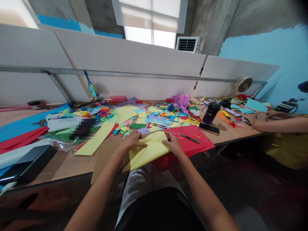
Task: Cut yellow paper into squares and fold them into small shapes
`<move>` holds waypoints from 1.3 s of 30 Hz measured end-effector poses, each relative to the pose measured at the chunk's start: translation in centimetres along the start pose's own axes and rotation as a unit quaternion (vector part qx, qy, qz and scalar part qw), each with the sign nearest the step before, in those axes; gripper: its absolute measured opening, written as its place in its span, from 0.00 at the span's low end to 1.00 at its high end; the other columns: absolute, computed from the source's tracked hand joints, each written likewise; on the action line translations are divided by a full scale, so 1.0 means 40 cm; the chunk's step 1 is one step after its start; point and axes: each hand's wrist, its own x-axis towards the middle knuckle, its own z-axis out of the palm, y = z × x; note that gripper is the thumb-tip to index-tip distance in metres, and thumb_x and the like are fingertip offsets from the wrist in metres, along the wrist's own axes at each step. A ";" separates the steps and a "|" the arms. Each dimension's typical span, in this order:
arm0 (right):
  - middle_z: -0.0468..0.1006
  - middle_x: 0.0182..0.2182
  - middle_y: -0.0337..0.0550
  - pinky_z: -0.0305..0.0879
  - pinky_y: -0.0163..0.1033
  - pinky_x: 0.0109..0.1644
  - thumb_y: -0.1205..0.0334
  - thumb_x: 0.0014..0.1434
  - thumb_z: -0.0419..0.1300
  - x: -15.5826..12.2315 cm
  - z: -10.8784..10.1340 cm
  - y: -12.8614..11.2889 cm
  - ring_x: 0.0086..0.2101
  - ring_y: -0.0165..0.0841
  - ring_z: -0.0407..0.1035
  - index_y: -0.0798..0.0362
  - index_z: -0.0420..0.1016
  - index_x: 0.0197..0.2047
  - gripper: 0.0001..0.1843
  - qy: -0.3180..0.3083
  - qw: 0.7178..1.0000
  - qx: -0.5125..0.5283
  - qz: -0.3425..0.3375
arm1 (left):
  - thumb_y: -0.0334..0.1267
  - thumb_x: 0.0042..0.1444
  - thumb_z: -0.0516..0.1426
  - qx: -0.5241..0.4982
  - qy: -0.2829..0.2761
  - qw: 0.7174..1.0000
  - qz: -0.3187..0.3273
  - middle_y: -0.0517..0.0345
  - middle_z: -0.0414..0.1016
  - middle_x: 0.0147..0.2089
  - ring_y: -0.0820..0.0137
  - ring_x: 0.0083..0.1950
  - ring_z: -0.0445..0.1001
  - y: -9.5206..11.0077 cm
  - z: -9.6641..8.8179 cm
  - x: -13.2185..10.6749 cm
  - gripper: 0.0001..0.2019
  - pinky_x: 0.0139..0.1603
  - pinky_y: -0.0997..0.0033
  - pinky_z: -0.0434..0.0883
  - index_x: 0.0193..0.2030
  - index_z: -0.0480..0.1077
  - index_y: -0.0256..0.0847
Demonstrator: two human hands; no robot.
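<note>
A yellow sheet of paper [151, 149], seemingly folded, spans both hands at the table's front edge, above my lap. My left hand [133, 141] grips its left side, thumb on top and fingers hidden beneath. On the opposite side my right hand [172, 143] pinches the upper right corner. Under and to the right of it lies a large red sheet [192, 136], hanging over the edge. On that red sheet rests a dark green pen-like tool [189, 138]. A brown sheet [106, 155] lies beneath my left forearm.
Colourful paper scraps [144, 118] cover the table's middle. To the right are a phone [209, 128], a dark bottle [211, 113] and red-and-yellow scissors [193, 120]. Another person's arm [281, 123] rests at far right. A black box-shaped device [29, 165] sits at left.
</note>
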 end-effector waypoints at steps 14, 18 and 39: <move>0.80 0.38 0.37 0.69 0.40 0.43 0.61 0.43 0.75 -0.013 -0.038 -0.051 0.38 0.36 0.74 0.45 0.74 0.54 0.34 -0.012 0.990 0.140 0.028 | 0.53 0.39 0.71 -0.453 -0.019 0.888 -0.080 0.51 0.83 0.38 0.61 0.33 0.79 0.023 -0.001 -0.081 0.27 0.33 0.66 0.72 0.43 0.78 0.38; 0.77 0.33 0.36 0.68 0.38 0.39 0.61 0.44 0.74 -0.014 -0.026 -0.041 0.34 0.34 0.72 0.45 0.74 0.55 0.34 0.000 0.995 0.098 0.025 | 0.56 0.41 0.70 -0.467 -0.001 0.875 -0.126 0.51 0.83 0.35 0.58 0.33 0.80 0.037 -0.014 -0.108 0.25 0.29 0.67 0.72 0.41 0.79 0.41; 0.76 0.48 0.42 0.67 0.42 0.49 0.55 0.46 0.75 -0.018 0.005 -0.140 0.49 0.41 0.69 0.44 0.76 0.55 0.32 0.016 0.996 -0.060 -0.068 | 0.56 0.45 0.65 -0.279 -0.063 0.958 0.029 0.57 0.82 0.37 0.59 0.38 0.77 0.094 -0.080 -0.123 0.19 0.37 0.67 0.71 0.36 0.80 0.45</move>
